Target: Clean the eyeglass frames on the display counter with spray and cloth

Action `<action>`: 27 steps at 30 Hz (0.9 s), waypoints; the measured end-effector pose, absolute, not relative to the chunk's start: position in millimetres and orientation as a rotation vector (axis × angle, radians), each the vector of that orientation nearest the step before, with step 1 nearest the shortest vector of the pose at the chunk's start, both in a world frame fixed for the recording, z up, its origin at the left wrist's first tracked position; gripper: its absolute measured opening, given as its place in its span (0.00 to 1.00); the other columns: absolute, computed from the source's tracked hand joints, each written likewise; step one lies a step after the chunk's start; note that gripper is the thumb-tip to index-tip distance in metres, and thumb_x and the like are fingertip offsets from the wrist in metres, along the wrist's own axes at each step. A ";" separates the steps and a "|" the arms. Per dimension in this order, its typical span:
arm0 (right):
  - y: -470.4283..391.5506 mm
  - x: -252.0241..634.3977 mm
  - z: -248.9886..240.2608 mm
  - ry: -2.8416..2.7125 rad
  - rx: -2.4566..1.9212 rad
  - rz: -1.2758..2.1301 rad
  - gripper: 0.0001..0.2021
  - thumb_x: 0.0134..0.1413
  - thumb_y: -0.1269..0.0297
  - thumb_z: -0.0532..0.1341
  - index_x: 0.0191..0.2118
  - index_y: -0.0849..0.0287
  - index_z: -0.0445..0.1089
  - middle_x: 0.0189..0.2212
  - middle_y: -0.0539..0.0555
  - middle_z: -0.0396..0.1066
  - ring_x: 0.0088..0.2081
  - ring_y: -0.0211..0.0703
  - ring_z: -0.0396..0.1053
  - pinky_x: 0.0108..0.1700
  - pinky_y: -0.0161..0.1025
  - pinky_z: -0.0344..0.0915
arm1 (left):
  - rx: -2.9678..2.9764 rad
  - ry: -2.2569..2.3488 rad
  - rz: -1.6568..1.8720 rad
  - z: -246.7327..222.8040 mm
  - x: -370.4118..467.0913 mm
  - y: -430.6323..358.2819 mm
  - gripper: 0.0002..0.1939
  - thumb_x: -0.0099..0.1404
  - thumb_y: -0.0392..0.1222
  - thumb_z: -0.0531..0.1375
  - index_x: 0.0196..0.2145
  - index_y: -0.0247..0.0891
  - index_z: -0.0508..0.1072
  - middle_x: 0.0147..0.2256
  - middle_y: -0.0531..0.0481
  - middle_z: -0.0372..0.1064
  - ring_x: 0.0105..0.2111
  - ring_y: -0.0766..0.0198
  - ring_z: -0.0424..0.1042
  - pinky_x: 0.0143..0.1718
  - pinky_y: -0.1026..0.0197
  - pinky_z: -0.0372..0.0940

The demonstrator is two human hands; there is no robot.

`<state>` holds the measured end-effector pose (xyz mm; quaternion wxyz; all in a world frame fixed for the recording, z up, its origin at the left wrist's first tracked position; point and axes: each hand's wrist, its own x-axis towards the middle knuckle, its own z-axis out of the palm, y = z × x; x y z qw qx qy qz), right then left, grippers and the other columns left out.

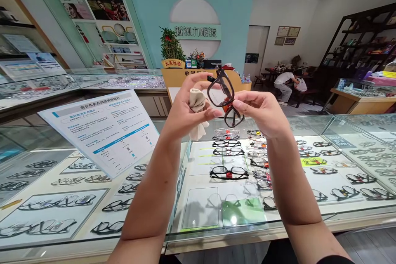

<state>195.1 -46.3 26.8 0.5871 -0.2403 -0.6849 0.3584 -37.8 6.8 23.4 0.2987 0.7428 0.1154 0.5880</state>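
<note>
In front of me, above the glass counter, my right hand (264, 111) pinches a pair of dark-framed eyeglasses (228, 86) between thumb and fingers. The frame is tilted, one lens above the other, with an orange-red tag near the bridge. My left hand (181, 111) has a crumpled cream cleaning cloth (198, 101) tucked in its palm, and part of the cloth hangs below. Its thumb and fingers reach toward the upper lens; some fingertips are hidden behind the glasses, so I cannot tell whether they touch.
Beneath my arms, a glass display case (198, 235) holds rows of eyeglasses (229, 172). A printed sheet (102, 132) lies at the left. Farther back stand a wooden reception desk (173, 84) and a potted plant (171, 45). A person (284, 82) bends over at the back right.
</note>
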 end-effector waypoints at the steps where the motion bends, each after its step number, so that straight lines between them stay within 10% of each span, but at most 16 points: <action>1: -46.1 194.4 26.3 -1.575 -0.561 0.793 0.16 0.54 0.45 0.80 0.37 0.53 0.88 0.37 0.53 0.84 0.35 0.41 0.74 0.38 0.42 0.72 | 1.947 0.324 1.631 23.2 -36.7 6.8 0.39 0.47 0.55 0.86 0.52 0.50 0.76 0.44 0.51 0.80 0.25 0.72 0.68 0.24 0.64 0.61; 7: -43.8 180.5 19.4 -1.436 -0.587 0.396 0.10 0.61 0.51 0.77 0.40 0.51 0.86 0.47 0.56 0.85 0.49 0.49 0.82 0.53 0.49 0.79 | 2.029 0.637 1.916 23.5 -22.8 -16.7 0.21 0.66 0.62 0.75 0.30 0.44 0.77 0.26 0.53 0.70 0.25 0.67 0.64 0.28 0.60 0.63; 12: -48.2 163.2 13.9 -1.478 -0.665 0.074 0.04 0.68 0.59 0.72 0.41 0.51 0.85 0.46 0.56 0.84 0.50 0.48 0.81 0.51 0.47 0.79 | 2.092 0.823 1.822 23.2 -6.0 -33.3 0.20 0.66 0.63 0.74 0.35 0.42 0.84 0.33 0.48 0.82 0.32 0.61 0.75 0.35 0.58 0.71; 27: -59.9 173.3 17.8 -1.623 -0.793 -0.060 0.08 0.75 0.59 0.63 0.49 0.48 0.81 0.47 0.55 0.83 0.49 0.50 0.81 0.54 0.49 0.78 | 2.039 0.974 1.810 23.2 -11.1 -22.7 0.17 0.61 0.59 0.77 0.33 0.43 0.84 0.27 0.51 0.75 0.28 0.63 0.67 0.28 0.60 0.64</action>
